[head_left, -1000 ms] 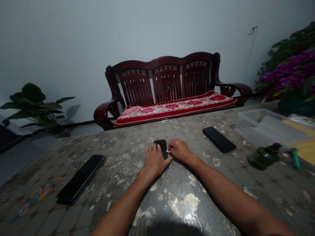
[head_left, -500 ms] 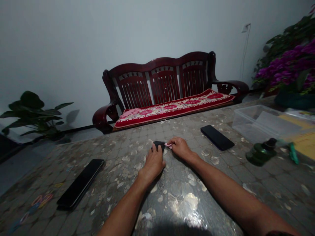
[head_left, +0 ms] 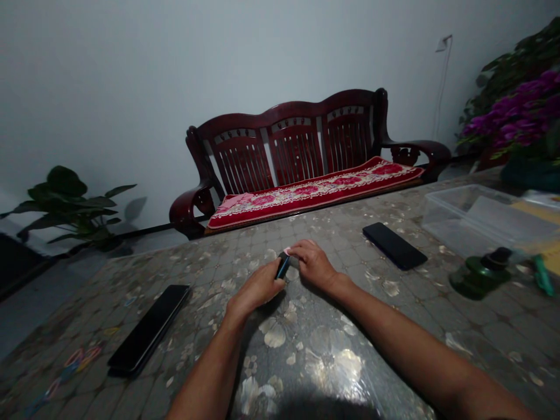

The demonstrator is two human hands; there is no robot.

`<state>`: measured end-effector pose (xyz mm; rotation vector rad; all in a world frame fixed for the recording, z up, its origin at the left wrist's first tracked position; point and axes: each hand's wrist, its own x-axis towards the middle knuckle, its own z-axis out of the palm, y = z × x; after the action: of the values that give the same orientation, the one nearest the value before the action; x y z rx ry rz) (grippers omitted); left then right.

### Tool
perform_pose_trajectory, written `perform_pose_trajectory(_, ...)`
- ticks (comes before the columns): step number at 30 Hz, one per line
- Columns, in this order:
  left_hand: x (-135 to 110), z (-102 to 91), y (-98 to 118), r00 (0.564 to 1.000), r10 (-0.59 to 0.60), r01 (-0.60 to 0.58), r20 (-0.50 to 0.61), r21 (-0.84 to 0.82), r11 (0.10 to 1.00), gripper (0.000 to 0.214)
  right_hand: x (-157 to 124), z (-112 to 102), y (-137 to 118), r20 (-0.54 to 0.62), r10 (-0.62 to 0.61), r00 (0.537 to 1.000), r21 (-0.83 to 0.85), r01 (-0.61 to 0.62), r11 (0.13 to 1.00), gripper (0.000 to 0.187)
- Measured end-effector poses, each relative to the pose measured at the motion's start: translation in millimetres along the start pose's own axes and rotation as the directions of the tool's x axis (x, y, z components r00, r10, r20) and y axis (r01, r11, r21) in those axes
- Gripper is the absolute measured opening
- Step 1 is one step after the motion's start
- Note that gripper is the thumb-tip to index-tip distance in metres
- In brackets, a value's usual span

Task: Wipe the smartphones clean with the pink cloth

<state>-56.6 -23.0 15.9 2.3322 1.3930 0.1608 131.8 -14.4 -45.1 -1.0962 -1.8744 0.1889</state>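
Observation:
My left hand point(head_left: 261, 284) grips a small dark flat object point(head_left: 283, 266) with a bluish edge, tilted up over the table; its exact kind cannot be made out. Against the far end of this object, my right hand point(head_left: 314, 263) pinches a small pink piece point(head_left: 287, 251), perhaps cloth, mostly hidden by the fingers. Both hands are close together above the middle of the patterned table point(head_left: 262, 361).
Black phones lie left point(head_left: 149, 329) and right point(head_left: 394, 245) of my hands. To the right are a green bottle point(head_left: 479, 274), a clear plastic box point(head_left: 446, 216) and a green object point(head_left: 542, 275). Colourful bands point(head_left: 83, 359) lie at left. A wooden bench point(head_left: 293, 149) stands behind.
My left hand has turned and lifted the dark object from lying flat to tilted, showing its bluish edge. My right hand has shifted with the pink piece to the object's far end.

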Motion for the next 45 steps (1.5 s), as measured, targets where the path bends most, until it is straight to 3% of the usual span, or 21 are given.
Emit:
perform_pose_trajectory(9,5,-0.2,-15,0.999,0.038,-0.041,-0.02,-0.148,0.988,0.054,-10,10,-14,-0.003,-0.27,0.963,-0.007,0.27,0.963,0.048)
perform_pose_trajectory(16,5,-1.4,-10,0.999,-0.046,0.045,-0.002,-0.132,0.99,0.058,1,12,3,-0.079,0.015,0.997,0.02,-0.014,1.0,0.051)
perform_pose_trajectory(20,4,0.8,-7,0.996,-0.085,0.084,-0.013,-0.083,0.993,0.06,4,19,12,-0.045,0.259,0.965,0.132,-0.251,0.959,0.047)
perform_pose_trajectory(23,3,5.2,-8,0.995,-0.095,0.094,-0.029,-0.045,0.995,0.062,4,26,18,0.024,0.369,0.929,0.209,-0.365,0.907,0.039)
perform_pose_trajectory(29,1,12.2,-11,0.993,-0.059,0.052,-0.099,-0.074,0.996,0.068,3,35,20,0.107,0.456,0.884,0.44,-0.453,0.775,0.038)
perform_pose_trajectory(34,1,10.0,-15,0.995,-0.001,-0.016,-0.096,-0.173,0.985,0.063,2,23,15,0.0,0.394,0.919,0.364,-0.367,0.856,0.04)
perform_pose_trajectory(39,4,7.2,-19,0.995,0.045,-0.068,-0.085,-0.291,0.954,0.062,1,20,18,0.097,0.38,0.92,0.293,-0.391,0.872,0.037)
perform_pose_trajectory(42,6,4.4,-18,0.994,0.031,-0.072,-0.105,-0.417,0.906,0.056,4,21,21,0.137,0.438,0.888,0.372,-0.456,0.809,0.039)
perform_pose_trajectory(45,8,1.1,-16,0.999,-0.008,-0.026,-0.053,-0.609,0.793,0.054,8,17,23,0.14,0.49,0.86,0.472,-0.493,0.731,0.044)
